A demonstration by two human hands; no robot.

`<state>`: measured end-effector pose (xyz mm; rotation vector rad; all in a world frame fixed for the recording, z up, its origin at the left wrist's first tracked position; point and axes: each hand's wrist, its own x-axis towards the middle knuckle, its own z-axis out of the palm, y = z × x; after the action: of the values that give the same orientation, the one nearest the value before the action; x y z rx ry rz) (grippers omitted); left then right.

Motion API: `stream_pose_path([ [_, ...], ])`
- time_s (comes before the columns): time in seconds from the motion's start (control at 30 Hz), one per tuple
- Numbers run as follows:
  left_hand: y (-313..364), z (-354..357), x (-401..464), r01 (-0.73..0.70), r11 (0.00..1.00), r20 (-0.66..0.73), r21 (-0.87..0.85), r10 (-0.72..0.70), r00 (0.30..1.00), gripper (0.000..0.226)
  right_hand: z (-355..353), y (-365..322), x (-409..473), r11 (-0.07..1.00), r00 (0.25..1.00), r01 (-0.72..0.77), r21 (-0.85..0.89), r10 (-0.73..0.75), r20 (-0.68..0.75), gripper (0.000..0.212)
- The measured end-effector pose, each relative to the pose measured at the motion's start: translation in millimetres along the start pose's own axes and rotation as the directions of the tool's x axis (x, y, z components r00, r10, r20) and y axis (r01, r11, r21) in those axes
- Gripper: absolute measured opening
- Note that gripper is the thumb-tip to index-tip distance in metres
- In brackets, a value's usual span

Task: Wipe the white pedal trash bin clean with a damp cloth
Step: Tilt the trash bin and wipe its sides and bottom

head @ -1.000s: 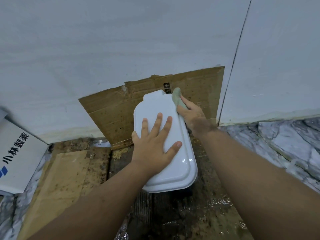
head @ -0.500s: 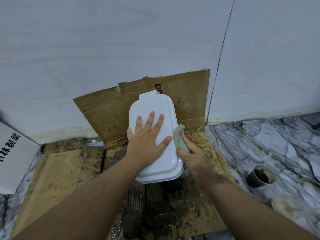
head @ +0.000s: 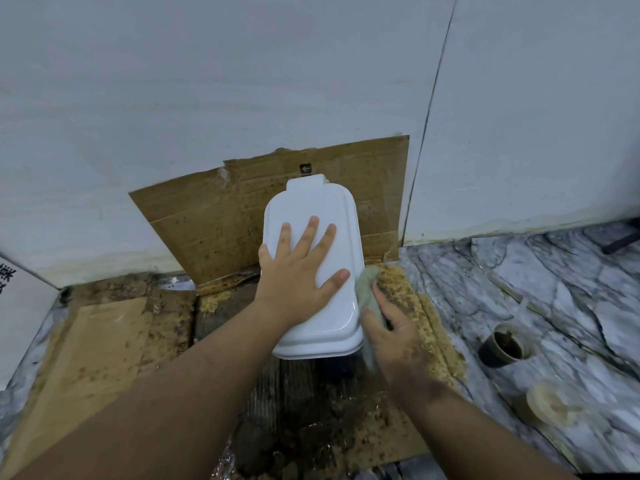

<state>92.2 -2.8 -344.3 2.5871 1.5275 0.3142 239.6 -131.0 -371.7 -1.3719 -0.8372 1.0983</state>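
Grey-veined marble floor fills the right of the frame. Stained flat cardboard covers the lower left, with the white bin at centre; a dark cup and a pale lid lie lower right.

Bin body: hidden beneath the white lid; only a dark strip shows below.
Cloth: partly covered by the right hand.
White box: cut by the left edge, print unreadable.
Pale cup: blurred.
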Motion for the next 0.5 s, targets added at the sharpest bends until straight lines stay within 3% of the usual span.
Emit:
stream_pose_path([
  [0.1,3,-1,4,0.002,1.000,0.013,0.010,-0.003,1.000,0.079,-1,-31,36,0.999,0.992,0.019,0.050,-0.025,0.120,0.042],
  [0.17,4,-1,6,-0.002,1.000,0.033,0.013,0.001,0.999,0.079,3,-52,70,0.998,0.996,0.034,-0.048,-0.030,0.085,0.041],
  [0.33,5,-2,12,-0.041,0.999,0.082,-0.025,0.043,0.996,0.081,18,-82,139,0.957,1.000,0.006,-0.291,0.003,0.030,0.070],
  [0.4,-2,-2,11,-0.081,0.990,0.070,-0.118,0.089,0.994,0.085,15,-83,152,0.951,0.997,0.013,-0.309,0.010,0.074,0.074],
  [0.5,-20,4,4,-0.105,0.915,-0.004,-0.390,0.112,0.994,0.087,4,-69,159,0.948,0.994,0.019,-0.318,0.015,0.104,0.067],
])
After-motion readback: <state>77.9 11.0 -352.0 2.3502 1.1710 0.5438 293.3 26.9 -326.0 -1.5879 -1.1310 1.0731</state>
